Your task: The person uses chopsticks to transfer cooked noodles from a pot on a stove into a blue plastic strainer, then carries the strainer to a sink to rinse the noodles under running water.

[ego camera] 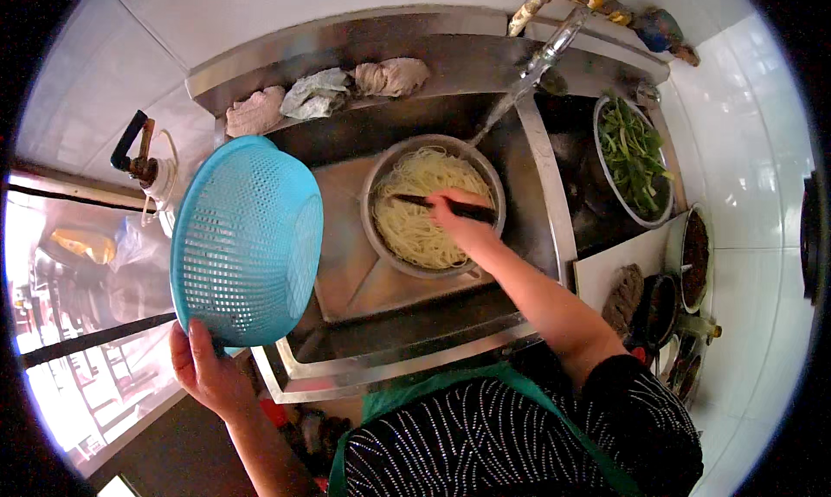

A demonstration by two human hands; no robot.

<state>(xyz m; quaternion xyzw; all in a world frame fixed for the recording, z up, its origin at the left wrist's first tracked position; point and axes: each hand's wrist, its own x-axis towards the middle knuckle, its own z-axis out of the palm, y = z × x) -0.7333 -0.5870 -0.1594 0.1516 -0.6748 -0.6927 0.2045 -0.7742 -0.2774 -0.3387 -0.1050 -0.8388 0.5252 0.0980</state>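
My left hand (211, 373) grips the rim of a light-blue plastic colander (253, 244), which is tipped on its side beside the sink's left part. Nothing shows inside it from this angle. In the stainless-steel sink (344, 237) sits a round metal pot (370, 237) full of pale, thin noodles (422, 237). Over the noodles, my right hand (458, 221) is closed around a slim dark utensil (406, 199), whose exact kind I cannot tell. From the upper right, a faucet spout (552, 52) slants down, and a stream of water (496, 117) meets the pot's far rim.
Several crumpled cloths (318, 93) lie along the sink's back ledge. A basin of leafy greens (630, 153) stands at the right, above a bowl of dark contents (696, 260) and a dark ladle or pan (659, 309). At left, a black-handled lever (126, 143) juts out by the wall.
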